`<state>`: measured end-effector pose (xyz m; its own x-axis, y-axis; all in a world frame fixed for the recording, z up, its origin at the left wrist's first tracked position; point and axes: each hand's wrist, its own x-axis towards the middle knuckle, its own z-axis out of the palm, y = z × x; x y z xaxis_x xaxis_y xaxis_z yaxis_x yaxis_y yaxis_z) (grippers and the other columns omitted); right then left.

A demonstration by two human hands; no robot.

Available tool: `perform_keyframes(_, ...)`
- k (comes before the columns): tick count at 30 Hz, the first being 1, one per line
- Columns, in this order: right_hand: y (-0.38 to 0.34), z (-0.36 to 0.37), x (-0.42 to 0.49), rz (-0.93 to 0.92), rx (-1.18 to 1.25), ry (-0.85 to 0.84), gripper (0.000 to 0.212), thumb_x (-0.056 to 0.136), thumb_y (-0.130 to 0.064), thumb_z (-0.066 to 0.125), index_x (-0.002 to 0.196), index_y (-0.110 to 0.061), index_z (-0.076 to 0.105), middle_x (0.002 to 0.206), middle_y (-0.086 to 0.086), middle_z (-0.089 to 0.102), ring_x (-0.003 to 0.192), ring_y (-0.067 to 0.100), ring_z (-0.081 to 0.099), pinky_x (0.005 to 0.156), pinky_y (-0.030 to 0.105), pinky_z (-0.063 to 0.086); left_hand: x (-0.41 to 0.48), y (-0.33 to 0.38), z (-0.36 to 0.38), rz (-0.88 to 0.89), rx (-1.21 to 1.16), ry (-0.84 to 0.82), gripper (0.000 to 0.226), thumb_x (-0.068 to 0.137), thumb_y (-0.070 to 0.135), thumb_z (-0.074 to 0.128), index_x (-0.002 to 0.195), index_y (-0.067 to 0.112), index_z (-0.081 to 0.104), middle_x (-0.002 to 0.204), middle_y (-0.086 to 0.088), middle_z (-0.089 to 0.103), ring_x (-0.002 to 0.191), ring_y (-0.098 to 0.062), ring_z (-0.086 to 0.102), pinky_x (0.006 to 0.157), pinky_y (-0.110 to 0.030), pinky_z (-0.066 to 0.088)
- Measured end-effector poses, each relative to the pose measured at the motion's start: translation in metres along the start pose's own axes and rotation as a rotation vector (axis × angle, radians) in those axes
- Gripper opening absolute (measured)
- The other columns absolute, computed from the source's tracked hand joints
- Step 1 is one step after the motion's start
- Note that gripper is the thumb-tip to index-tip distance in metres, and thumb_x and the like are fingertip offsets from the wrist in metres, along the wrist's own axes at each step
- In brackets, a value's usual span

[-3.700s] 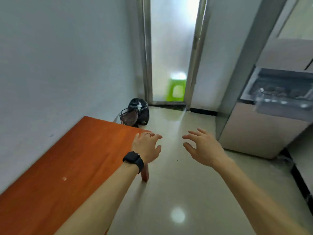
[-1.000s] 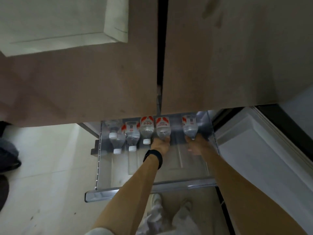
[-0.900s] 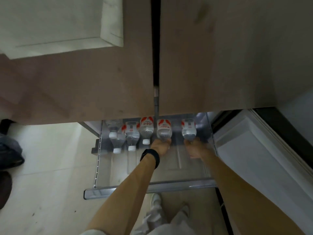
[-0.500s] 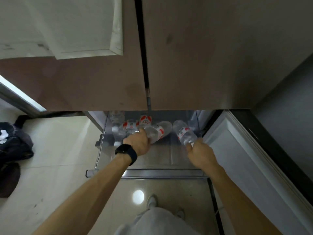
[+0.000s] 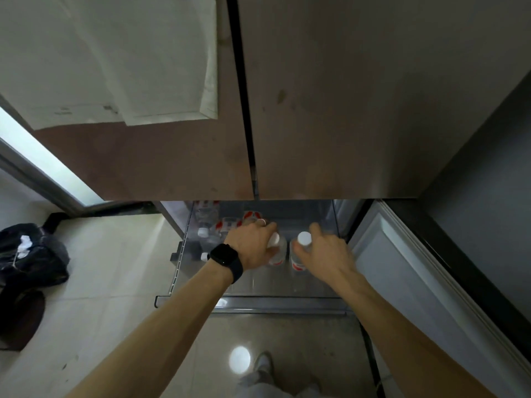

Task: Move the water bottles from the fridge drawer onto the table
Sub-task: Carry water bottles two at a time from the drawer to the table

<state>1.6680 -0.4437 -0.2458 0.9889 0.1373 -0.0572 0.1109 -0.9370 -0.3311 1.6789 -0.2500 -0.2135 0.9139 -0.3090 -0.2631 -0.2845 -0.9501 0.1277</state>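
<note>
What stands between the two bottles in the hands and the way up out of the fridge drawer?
Nothing visible. The left hand and right hand each grip a water bottle upright over the open fridge drawer. The table is not in view.

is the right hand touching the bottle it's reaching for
Touching. The head view shows the right hand wrapped around the neck of the upright bottle, fingers against it just below the white cap.
</note>
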Motion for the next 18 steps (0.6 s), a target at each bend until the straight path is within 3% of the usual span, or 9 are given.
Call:
perform_keyframes(2,0.005,0.005,-0.003,0.025,0.073,0.006,0.044,0.093,-0.064,0.044,0.097,-0.021,0.037,0.095,0.005,0.063,0.077,0.026,0.061,0.060,0.035,0.048,0.003,0.003,0.004,-0.011,-0.070,0.015,0.042,0.096,0.045,0.056,0.129,0.020,0.048,0.130,-0.004,0.056,0.110,-0.027,0.059,0.076,-0.037,0.047)
perform_keyframes(5,0.015,0.007,-0.003,0.091,0.180,-0.053,0.052,0.087,-0.071,0.050,0.100,-0.022,0.041,0.105,0.002,0.055,0.089,0.020,0.056,0.073,0.038,0.051,0.009,0.003,0.009,-0.008,-0.156,0.043,0.040,0.095,0.047,0.057,0.122,0.019,0.049,0.123,-0.004,0.058,0.104,-0.026,0.059,0.075,-0.035,0.048)
perform_keyframes(10,0.024,0.010,0.003,0.117,0.468,-0.275,0.087,0.066,-0.059,0.082,0.135,-0.028,0.038,0.132,-0.014,0.037,0.118,0.009,0.046,0.101,0.035,0.045,0.017,-0.005,0.024,0.003,-0.385,0.075,0.045,0.082,0.043,0.075,0.112,0.021,0.050,0.117,-0.002,0.047,0.098,-0.023,0.053,0.082,-0.037,0.050)
perform_keyframes(14,0.025,0.025,0.004,0.143,0.561,-0.272,0.069,0.060,-0.039,0.090,0.117,-0.035,0.050,0.112,-0.015,0.062,0.100,0.007,0.061,0.086,0.032,0.053,0.027,-0.005,0.035,0.002,-0.598,0.000,0.056,0.074,0.031,0.083,0.112,0.022,0.043,0.105,0.002,0.056,0.088,-0.017,0.057,0.072,-0.032,0.051)
perform_keyframes(18,0.022,0.034,0.005,0.208,0.562,-0.271,0.071,0.063,-0.034,0.090,0.119,-0.033,0.046,0.106,-0.016,0.063,0.096,0.008,0.062,0.078,0.026,0.050,0.033,-0.013,0.058,0.072,-0.539,-0.009,0.061,0.071,0.031,0.083,0.119,0.032,0.045,0.113,0.006,0.056,0.101,-0.014,0.055,0.084,-0.032,0.050)
